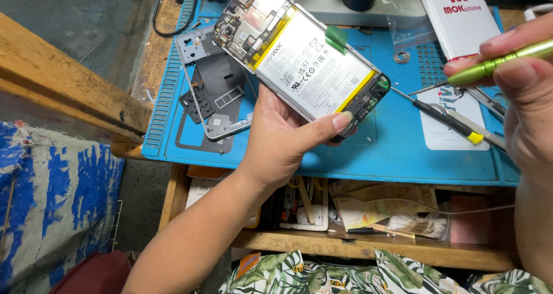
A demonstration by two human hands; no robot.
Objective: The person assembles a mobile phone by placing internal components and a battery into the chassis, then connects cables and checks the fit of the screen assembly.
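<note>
Our left hand (pixel 282 138) and right hand (pixel 527 98) are bare, forearms unsleeved; leaf-printed green-and-white cloth (pixel 299 276) covers our lap at lower frame.

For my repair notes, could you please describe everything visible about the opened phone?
The phone has its back cover off, showing a large white battery with yellow edges, a green pull tab and dark circuit boards at both ends. It is tilted above the blue mat, held from below by the left hand, thumb at the lower end.

wooden workbench (pixel 69 80), open drawer (pixel 357 245)
</note>
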